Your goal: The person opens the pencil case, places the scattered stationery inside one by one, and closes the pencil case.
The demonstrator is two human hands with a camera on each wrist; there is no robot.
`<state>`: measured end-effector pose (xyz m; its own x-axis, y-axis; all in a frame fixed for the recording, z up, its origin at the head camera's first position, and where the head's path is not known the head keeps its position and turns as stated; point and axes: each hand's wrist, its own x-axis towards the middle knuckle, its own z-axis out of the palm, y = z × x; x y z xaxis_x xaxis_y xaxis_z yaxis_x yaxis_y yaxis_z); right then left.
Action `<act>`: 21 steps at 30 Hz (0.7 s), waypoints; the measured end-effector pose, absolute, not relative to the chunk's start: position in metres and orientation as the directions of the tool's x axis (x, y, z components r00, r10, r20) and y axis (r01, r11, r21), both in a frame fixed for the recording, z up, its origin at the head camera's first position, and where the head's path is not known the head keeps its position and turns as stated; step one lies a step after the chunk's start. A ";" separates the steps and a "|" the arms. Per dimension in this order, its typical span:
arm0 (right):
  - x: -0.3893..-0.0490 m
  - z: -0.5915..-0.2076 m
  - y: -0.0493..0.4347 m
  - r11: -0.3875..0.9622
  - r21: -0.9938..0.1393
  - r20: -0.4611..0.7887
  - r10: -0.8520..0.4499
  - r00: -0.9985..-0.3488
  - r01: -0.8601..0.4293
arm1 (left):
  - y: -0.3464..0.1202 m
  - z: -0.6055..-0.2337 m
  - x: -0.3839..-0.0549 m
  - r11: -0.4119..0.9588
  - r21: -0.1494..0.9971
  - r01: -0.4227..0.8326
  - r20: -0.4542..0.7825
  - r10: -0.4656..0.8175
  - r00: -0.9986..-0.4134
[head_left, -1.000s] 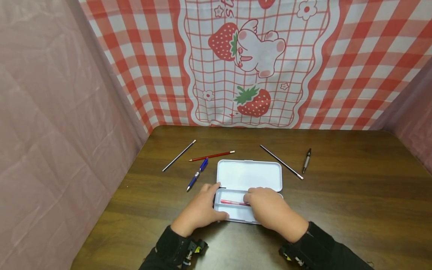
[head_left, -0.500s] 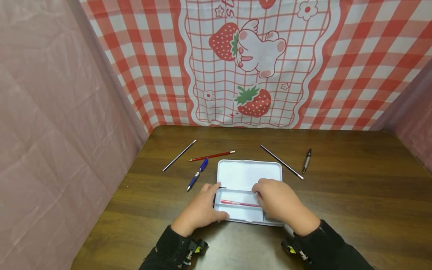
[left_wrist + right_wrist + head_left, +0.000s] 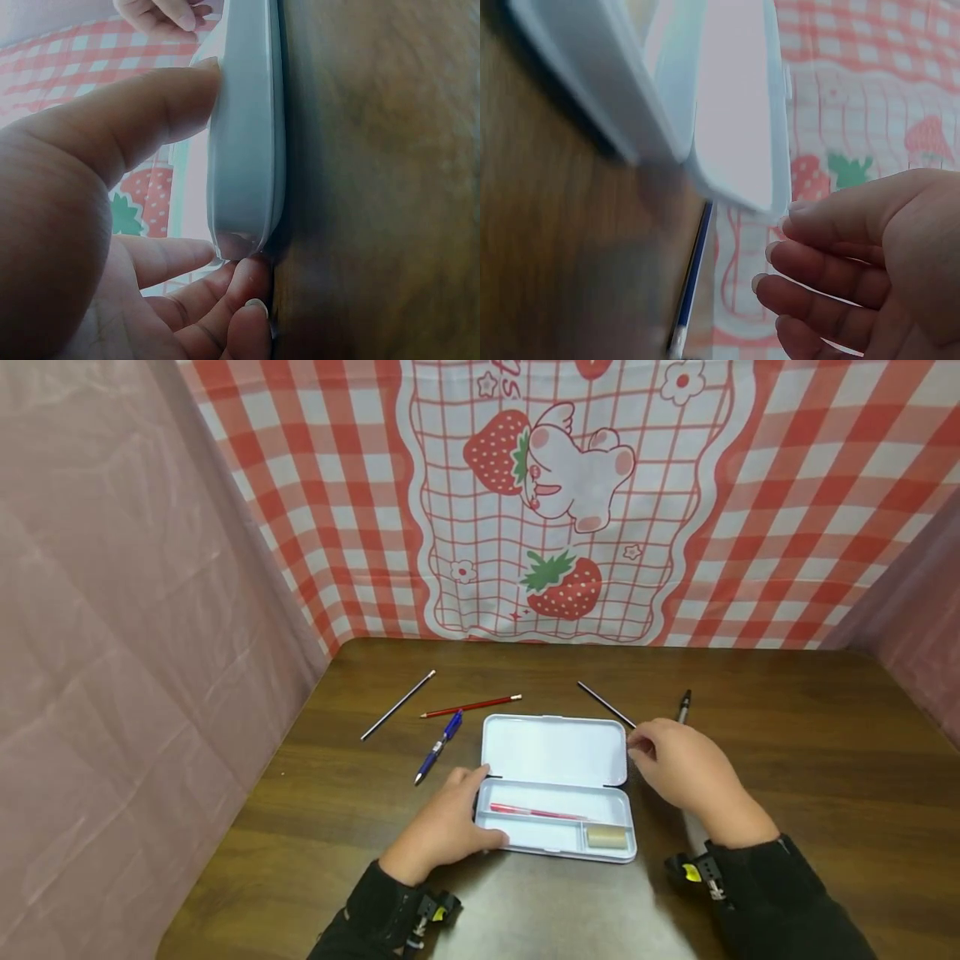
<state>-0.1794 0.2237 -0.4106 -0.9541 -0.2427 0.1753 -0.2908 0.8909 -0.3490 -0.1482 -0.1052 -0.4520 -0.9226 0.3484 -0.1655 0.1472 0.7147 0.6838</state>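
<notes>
A white pencil case point(image 3: 554, 752) lies with its lid raised, holding a red pen point(image 3: 536, 812) in the long back compartment. A beige eraser point(image 3: 606, 836) sits in the small front-right compartment. My left hand point(image 3: 448, 827) grips the case's left end, thumb at the front and fingers round the far side; the left wrist view shows the thumb point(image 3: 165, 101) against its wall. Beside the lid's right edge hovers my right hand point(image 3: 690, 768), fingers loosely bent and nothing held. Under it runs a striped pencil point(image 3: 606, 703), partly hidden; its white end shows in the right wrist view.
Left of the case lie a blue pen point(image 3: 438, 748), a red pencil point(image 3: 471, 707) and another striped pencil point(image 3: 397, 706). A grey and black pen point(image 3: 684, 706) is partly covered by the right hand. A checked strawberry cloth point(image 3: 360, 510) hangs behind the wooden table point(image 3: 810, 760).
My right hand has left the case's compartments and moved right, past the lid to the striped pencil. This uncovers the eraser and the red pen. The left hand stays put.
</notes>
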 end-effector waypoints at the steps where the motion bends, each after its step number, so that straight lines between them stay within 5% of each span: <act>1: -0.181 -0.411 0.228 0.894 -0.351 0.173 -0.231 -0.957 -0.279 | -0.105 -0.452 -0.148 0.716 0.683 0.147 -0.168 0.350 -0.922; 21: -0.225 -0.416 0.276 0.940 -0.292 0.076 -0.162 -0.984 -0.177 | -0.106 -0.453 -0.150 0.717 0.682 0.144 -0.174 0.351 -0.920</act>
<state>-0.2253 0.2764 -0.4161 -0.9839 -0.1616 0.0760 -0.1770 0.9399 -0.2919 -0.1498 -0.1062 -0.4531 -0.9203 0.3505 -0.1738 0.1440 0.7166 0.6825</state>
